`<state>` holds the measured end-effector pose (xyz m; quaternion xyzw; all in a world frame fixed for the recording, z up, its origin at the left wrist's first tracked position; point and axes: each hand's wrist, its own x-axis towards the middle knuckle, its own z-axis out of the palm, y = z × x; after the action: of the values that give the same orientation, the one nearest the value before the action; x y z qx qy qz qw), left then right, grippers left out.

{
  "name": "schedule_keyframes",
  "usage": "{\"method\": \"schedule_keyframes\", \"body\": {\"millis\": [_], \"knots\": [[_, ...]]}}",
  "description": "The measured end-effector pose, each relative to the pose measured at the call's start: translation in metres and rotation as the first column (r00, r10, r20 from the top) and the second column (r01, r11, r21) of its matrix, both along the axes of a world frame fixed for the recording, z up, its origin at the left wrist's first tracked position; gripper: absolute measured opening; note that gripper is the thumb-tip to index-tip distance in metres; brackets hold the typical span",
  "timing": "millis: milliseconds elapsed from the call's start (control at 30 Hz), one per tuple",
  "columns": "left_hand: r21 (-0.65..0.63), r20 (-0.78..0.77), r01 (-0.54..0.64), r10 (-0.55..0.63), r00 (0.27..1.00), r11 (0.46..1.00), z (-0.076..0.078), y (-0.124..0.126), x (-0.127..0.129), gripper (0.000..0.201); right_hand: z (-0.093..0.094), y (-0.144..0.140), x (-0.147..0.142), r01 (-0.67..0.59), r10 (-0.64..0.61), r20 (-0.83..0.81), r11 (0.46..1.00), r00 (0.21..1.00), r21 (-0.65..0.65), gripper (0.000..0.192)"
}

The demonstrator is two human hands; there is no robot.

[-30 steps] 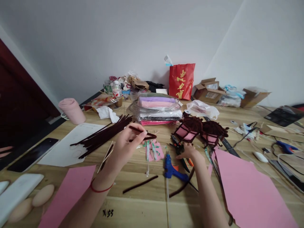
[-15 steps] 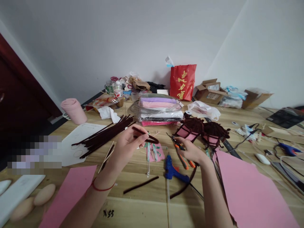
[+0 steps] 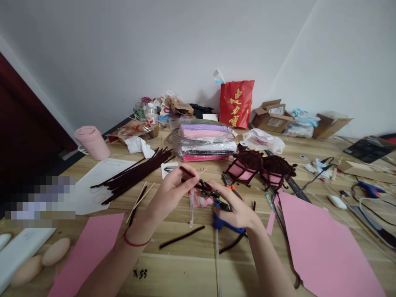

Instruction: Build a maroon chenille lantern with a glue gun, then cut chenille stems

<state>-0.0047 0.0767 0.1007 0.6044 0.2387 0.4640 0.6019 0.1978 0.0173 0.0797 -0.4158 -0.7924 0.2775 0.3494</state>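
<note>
A folded dark brown pipe cleaner (image 3: 187, 171) is pinched between the thumb and fingers of my left hand (image 3: 173, 189). Closed round a small dark pair of pliers (image 3: 215, 194) with a coil spring, my right hand (image 3: 235, 212) holds its jaws at the bent end of the pipe cleaner. Exactly where the jaws meet it is hard to make out. Beneath my right hand lies a blue glue gun (image 3: 229, 226), partly covered. Orange-handled pliers (image 3: 230, 185) rest just beyond. A cut brown piece (image 3: 182, 237) lies on the table in front.
Brown pipe cleaners (image 3: 133, 175) lie bundled at left. Two brown-and-pink lantern-like pieces (image 3: 244, 167) stand right of centre. Pink sheets (image 3: 328, 243) flank both arms. Wrapped packs (image 3: 207, 142) and a red bag (image 3: 236, 105) stand at the back.
My right hand has lifted the small dark pliers from beside the orange-handled ones and brought them left to the pipe cleaner. My left hand stays nearly in place, still pinching it.
</note>
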Motion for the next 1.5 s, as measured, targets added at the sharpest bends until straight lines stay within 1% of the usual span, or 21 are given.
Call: {"method": "schedule_keyframes", "body": {"millis": [133,200,333,433,500,633,700,833,967,1167,1400,1467,1500], "knots": [[-0.016,-0.029,0.045,-0.046,0.999,0.999,0.003,-0.001,0.002,0.029,0.002,-0.003,-0.001,-0.011,0.012,-0.042,1.000,0.999,0.018,0.072],[-0.026,-0.034,0.038,-0.039,0.999,0.999,0.003,-0.002,0.002,0.030,0.002,-0.006,-0.001,0.003,-0.003,-0.045,1.000,0.999,0.014,0.073],[-0.021,-0.026,0.002,-0.002,1.000,1.000,0.003,-0.005,0.000,0.031,-0.004,-0.010,-0.003,0.042,-0.042,-0.020,0.998,0.999,-0.036,0.077],[-0.006,-0.035,-0.023,0.023,0.999,1.000,0.005,-0.007,-0.002,0.031,-0.010,-0.012,-0.006,0.047,-0.048,-0.024,0.999,0.999,-0.016,0.079],[-0.008,-0.033,-0.018,0.018,0.999,1.000,0.006,-0.008,-0.003,0.029,-0.012,-0.012,-0.009,0.054,-0.053,-0.034,0.998,0.998,0.013,0.079],[-0.036,0.025,0.061,-0.060,0.998,0.997,0.006,-0.006,-0.005,0.026,-0.011,-0.013,-0.015,0.073,-0.072,-0.026,0.996,0.997,0.052,0.074],[-0.065,0.034,0.089,-0.087,0.996,0.994,0.005,-0.004,-0.006,0.026,-0.010,-0.013,-0.018,0.062,-0.061,-0.029,0.997,0.998,0.047,0.071],[-0.123,0.024,0.114,-0.112,0.993,0.986,0.005,-0.002,-0.007,0.029,-0.009,-0.012,-0.021,0.061,-0.060,-0.030,0.998,0.998,0.014,0.063],[-0.145,0.025,0.131,-0.129,0.991,0.981,0.007,-0.002,-0.007,0.031,-0.007,-0.010,-0.023,0.097,-0.096,-0.024,0.994,0.995,0.048,0.055],[-0.138,0.023,0.136,-0.134,0.991,0.981,0.007,0.000,-0.007,0.025,0.001,-0.007,-0.026,0.073,-0.073,-0.035,0.997,0.997,0.025,0.050],[-0.137,0.005,0.106,-0.106,0.994,0.985,0.002,0.002,-0.005,0.027,0.000,-0.002,-0.028,0.088,-0.088,-0.031,0.996,0.996,0.018,0.036],[-0.135,0.012,0.068,-0.067,0.998,0.989,0.002,0.005,-0.006,0.027,0.001,-0.004,-0.024,0.060,-0.060,0.023,0.998,0.998,-0.015,0.041],[-0.132,0.021,0.023,-0.021,1.000,0.991,0.003,0.006,-0.007,0.027,0.003,-0.005,-0.021,0.034,-0.032,0.067,0.999,0.997,-0.035,0.048]]}}
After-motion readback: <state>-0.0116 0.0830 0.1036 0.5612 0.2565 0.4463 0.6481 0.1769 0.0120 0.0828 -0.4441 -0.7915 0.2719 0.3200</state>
